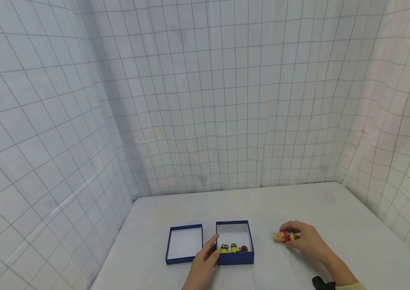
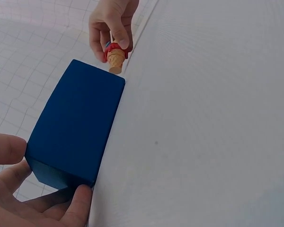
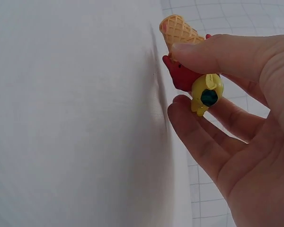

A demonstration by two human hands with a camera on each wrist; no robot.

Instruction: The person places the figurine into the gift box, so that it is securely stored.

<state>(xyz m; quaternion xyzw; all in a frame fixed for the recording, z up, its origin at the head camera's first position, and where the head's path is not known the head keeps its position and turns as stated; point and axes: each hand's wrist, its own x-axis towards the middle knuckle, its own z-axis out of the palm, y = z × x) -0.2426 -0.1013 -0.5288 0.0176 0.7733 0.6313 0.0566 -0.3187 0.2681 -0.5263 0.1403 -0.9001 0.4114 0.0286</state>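
My right hand [image 1: 308,241] holds a toy ice-cream cone figure [image 1: 283,236] close over the table, right of the open blue box [image 1: 235,258]. The toy has a tan waffle cone [image 3: 180,32], a red middle and a small yellow figure [image 3: 210,90] with a dark green round spot. Thumb and fingers pinch it around the red part. At the box's left front corner, my left hand [image 1: 204,261] grips the wall, its fingers [image 2: 9,147] spread along that end. Inside the box are two yellow goggled figures [image 1: 224,248] and a small brown toy [image 1: 243,248].
Left of the box lies a shallow blue-rimmed lid [image 1: 184,259] with its white inside facing up. A white cloth covers the table [image 1: 281,201]. Grid-patterned white curtains [image 1: 205,100] hang behind it and at both sides.
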